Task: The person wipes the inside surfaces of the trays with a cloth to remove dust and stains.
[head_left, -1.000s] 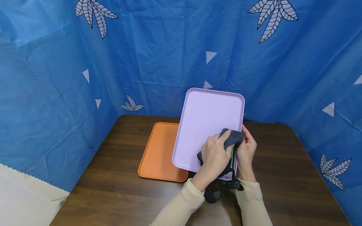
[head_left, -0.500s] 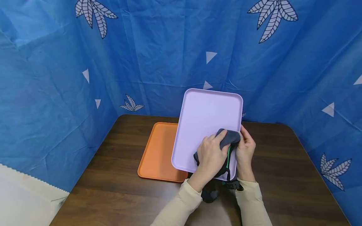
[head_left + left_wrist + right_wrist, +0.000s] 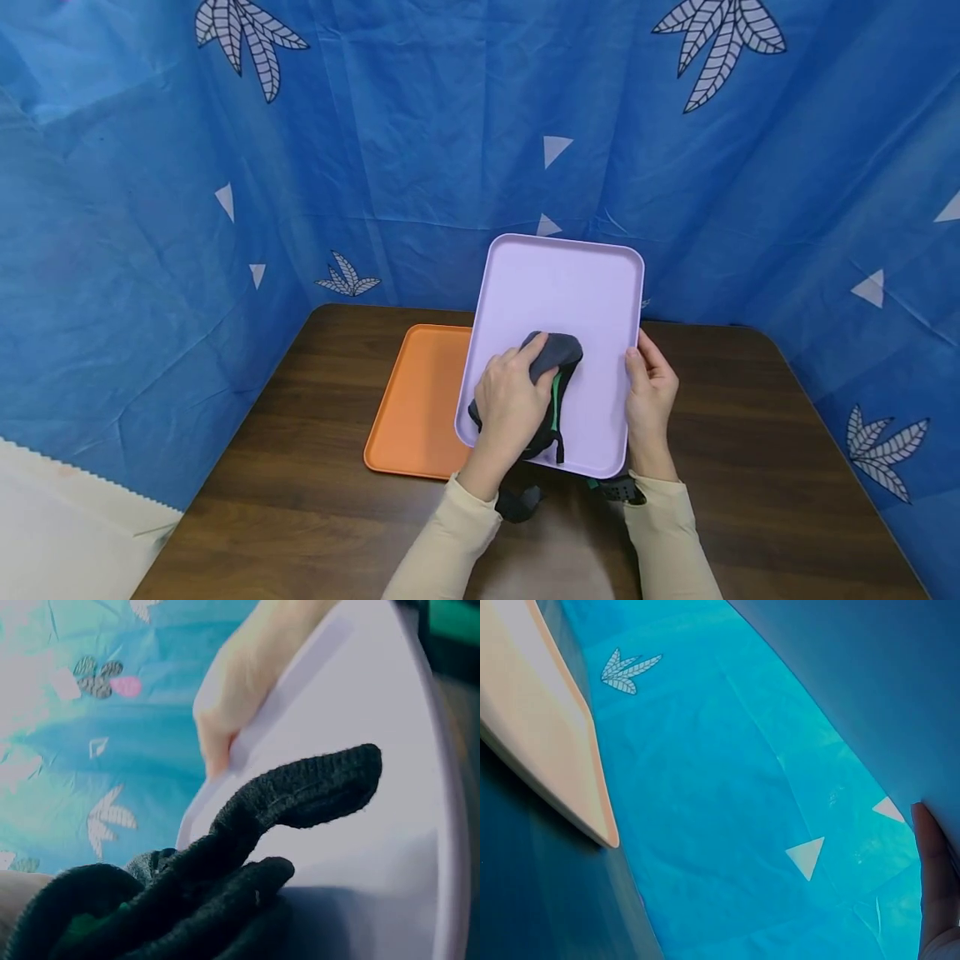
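Observation:
A light purple rectangular tray [image 3: 592,292] is held up at a tilt, its inner face toward the head camera. My right hand [image 3: 651,404] grips its right edge, thumb on the face and fingers behind. With my left hand [image 3: 513,404] I hold a bunched dark grey cloth [image 3: 562,350] against the tray's lower left part. A green strip shows along the cloth. In the left wrist view the dark cloth [image 3: 300,791] lies in thick folds over the tray [image 3: 390,847]. The right wrist view shows the tray's shaded underside [image 3: 870,682].
An orange tray [image 3: 427,400] lies on the dark wooden table [image 3: 300,500], left of and partly behind the purple one. A patterned blue curtain [image 3: 420,150] surrounds the table at the back and sides. Something white [image 3: 67,517] is at the lower left.
My left hand has slid the cloth leftward across the tray, from near its right edge toward its left side. The right hand keeps its grip, and the tray has shifted only slightly left.

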Demonstrator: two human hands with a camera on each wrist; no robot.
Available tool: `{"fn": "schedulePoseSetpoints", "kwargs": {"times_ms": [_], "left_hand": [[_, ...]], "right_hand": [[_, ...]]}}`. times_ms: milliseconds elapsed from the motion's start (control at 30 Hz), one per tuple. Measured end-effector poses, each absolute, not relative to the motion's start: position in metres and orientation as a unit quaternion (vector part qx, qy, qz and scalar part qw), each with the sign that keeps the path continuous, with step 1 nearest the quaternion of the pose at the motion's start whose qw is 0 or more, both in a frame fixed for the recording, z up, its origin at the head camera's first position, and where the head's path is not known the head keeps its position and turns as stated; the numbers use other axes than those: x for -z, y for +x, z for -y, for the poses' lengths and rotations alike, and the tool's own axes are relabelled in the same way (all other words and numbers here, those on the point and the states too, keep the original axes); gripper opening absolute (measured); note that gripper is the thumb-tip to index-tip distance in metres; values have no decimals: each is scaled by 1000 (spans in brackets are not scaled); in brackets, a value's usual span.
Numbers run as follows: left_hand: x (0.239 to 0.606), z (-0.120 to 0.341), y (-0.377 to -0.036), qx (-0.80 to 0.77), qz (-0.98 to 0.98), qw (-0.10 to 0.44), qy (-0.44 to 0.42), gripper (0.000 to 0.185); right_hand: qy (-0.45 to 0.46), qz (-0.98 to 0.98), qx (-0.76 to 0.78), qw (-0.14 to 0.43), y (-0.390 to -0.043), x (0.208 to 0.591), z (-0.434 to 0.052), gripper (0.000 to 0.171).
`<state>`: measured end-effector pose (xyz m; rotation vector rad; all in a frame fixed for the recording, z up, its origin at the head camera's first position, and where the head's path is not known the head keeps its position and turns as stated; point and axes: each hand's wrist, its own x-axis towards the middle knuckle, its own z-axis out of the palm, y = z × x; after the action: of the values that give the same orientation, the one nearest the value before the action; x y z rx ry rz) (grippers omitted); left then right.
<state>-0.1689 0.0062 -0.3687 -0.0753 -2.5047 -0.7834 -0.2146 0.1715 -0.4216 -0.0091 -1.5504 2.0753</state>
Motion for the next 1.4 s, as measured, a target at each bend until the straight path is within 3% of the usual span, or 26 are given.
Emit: {"fn": "schedulePoseSetpoints", "kwargs": {"times_ms": [567, 1400], "left_hand": [[370, 51, -180, 305, 914, 263, 49, 42], [384, 11, -165, 295, 914, 278, 2, 41]], "right_hand": [[6, 558, -780, 283, -216, 420, -174, 32], [-8, 587, -768, 257, -213, 425, -169, 34]]}}
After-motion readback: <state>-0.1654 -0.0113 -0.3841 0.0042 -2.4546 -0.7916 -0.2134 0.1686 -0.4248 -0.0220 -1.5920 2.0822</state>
